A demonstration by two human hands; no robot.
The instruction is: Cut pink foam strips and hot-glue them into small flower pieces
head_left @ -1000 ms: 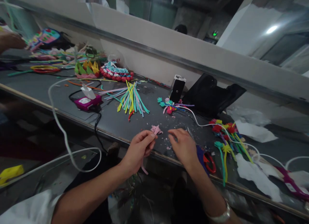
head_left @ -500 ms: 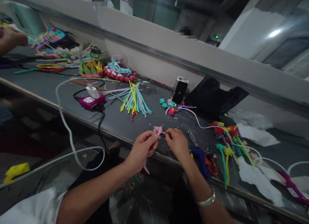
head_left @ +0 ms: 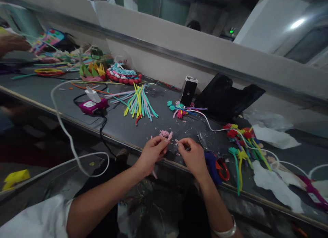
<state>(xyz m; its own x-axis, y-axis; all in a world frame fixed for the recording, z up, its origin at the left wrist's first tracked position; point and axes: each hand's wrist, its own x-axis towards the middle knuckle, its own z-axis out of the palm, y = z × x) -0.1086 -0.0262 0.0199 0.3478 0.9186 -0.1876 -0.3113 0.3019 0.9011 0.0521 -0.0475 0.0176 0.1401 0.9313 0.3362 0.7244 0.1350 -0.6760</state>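
Note:
My left hand (head_left: pixel 152 152) is closed in a pinch on a pink pipe-cleaner flower (head_left: pixel 165 133); its stem hangs below the fingers over the table edge. Just to the right, my right hand (head_left: pixel 193 157) pinches a small pink pipe-cleaner piece (head_left: pixel 176 141), apart from the flower. Scissors (head_left: pixel 222 169) with red handles lie beside my right wrist, next to something blue (head_left: pixel 213 167). Pink scraps are scattered on the grey table (head_left: pixel 133 135) around both hands.
A bundle of coloured pipe cleaners (head_left: pixel 140 103) lies ahead to the left, near a purple power strip (head_left: pixel 92 106). A phone (head_left: pixel 189 91) stands behind finished flowers (head_left: pixel 180 109). More flowers (head_left: pixel 239 156) and white cables lie right. Another person's hand (head_left: pixel 14 43) is far left.
My right hand has moved slightly right, away from the flower, with the small pink piece in its fingers. My left hand has turned the flower a little. The view has shifted slightly.

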